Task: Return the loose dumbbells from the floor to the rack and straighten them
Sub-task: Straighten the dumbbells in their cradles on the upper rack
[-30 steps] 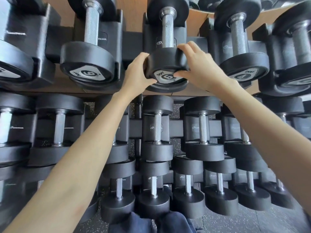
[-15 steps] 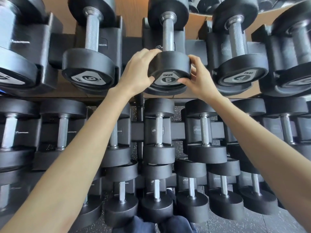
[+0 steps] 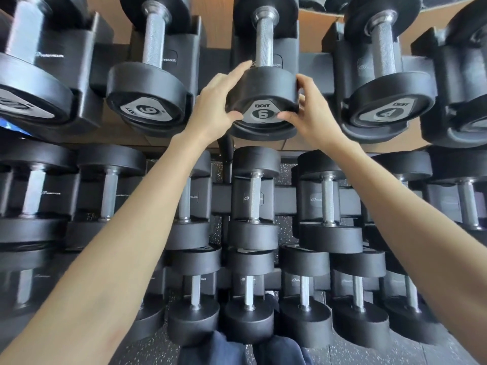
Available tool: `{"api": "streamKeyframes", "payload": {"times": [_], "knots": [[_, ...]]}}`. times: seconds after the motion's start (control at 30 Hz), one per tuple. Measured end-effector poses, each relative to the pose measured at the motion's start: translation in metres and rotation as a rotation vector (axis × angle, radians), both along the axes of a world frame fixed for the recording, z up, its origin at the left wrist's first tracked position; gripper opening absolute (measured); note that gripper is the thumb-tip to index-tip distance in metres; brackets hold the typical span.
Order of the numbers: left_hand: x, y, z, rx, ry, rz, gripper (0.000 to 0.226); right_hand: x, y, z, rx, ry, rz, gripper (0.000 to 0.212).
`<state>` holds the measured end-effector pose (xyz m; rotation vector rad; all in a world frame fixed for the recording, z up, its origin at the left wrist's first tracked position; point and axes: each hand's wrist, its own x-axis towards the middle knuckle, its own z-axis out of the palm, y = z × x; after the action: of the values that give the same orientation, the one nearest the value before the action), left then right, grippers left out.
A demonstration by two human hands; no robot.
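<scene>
Down at the bottom edge, dark trouser knees (image 3: 242, 351) over speckled floor (image 3: 147, 349). Just above, the lowest row of black dumbbells (image 3: 193, 322), heads toward the camera, steel grips running up into the cradles. Next tier up, more of the same (image 3: 254, 235), lined up side by side, one grip partly hidden behind the left forearm.

Both bare arms reaching up and in, meeting at the top tier. Left hand (image 3: 214, 105) wrapped on the left side of the near head of the 6 (image 3: 263, 93): fingers over the upper rim, thumb tucked under the lower edge beside the grey badge. Right hand (image 3: 307, 111) clamped on the right side: fingers curled round the rim, thumb pressing the face next to the badge. Head squeezed between the 2 palms.

The 6 sitting in its cradle on the top shelf of the rack (image 3: 216, 64), grip (image 3: 263, 40) pointing straight away, far head up against the tan wall. Badge reading right way up. To its left, another 6 (image 3: 150, 101) with its badge twisted sideways. To its right, a 4 (image 3: 384, 101), also tilted. Bigger pieces at both far edges, numbers not readable.
</scene>
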<state>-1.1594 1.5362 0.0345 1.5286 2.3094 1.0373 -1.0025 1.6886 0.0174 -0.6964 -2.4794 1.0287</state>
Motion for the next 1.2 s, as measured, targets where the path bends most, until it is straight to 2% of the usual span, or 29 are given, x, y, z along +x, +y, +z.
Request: {"api": "streamKeyframes", "payload": {"times": [0.17, 0.27, 0.37, 0.53, 0.7, 0.87, 1.2], "knots": [[0.006, -0.001, 0.004, -0.052, 0.063, -0.041, 0.087, 0.005, -0.006, 0.009, 0.066, -0.052, -0.075, 0.075], [0.016, -0.009, 0.001, -0.108, 0.242, -0.024, 0.087, 0.02, -0.025, 0.016, 0.276, -0.133, -0.143, 0.074], [0.024, -0.032, -0.008, -0.104, 0.426, 0.022, 0.082, 0.035, -0.06, 0.02, 0.519, -0.111, -0.141, 0.074], [0.037, -0.079, -0.005, -0.07, 0.566, 0.056, 0.067, 0.04, -0.116, 0.014, 0.726, -0.14, -0.153, 0.068], [0.046, -0.126, -0.004, -0.044, 0.621, 0.15, 0.059, 0.035, -0.153, 0.008, 0.732, -0.157, -0.074, 0.067], [0.069, -0.162, -0.02, -0.112, 0.564, 0.228, 0.06, 0.04, -0.172, -0.006, 0.69, -0.182, 0.047, 0.069], [0.098, -0.21, -0.04, -0.192, 0.578, 0.306, 0.058, 0.053, -0.208, -0.015, 0.688, -0.192, 0.223, 0.067]]}}
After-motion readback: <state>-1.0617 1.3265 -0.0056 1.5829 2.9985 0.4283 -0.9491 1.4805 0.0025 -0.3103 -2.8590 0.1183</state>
